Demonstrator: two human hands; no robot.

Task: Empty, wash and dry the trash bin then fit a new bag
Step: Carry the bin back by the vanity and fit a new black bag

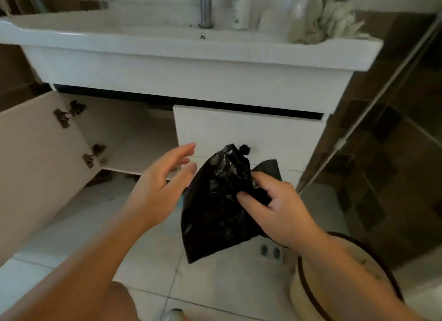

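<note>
My right hand (275,210) grips a crumpled black plastic bag (215,206) in front of the sink cabinet, thumb and fingers curled into its right side. The bag hangs down to a corner above the floor tiles. My left hand (160,186) hovers just left of the bag with fingers spread and straight, holding nothing. The cream trash bin (308,287) with a dark rim stands on the floor at the lower right, partly hidden by my right forearm.
A white sink cabinet (251,134) faces me, its left door (35,167) swung open onto a bare shelf. Above are the basin (167,38), a tap and a pale rag (327,19). A thin pole (358,120) leans along the brown tiled wall on the right.
</note>
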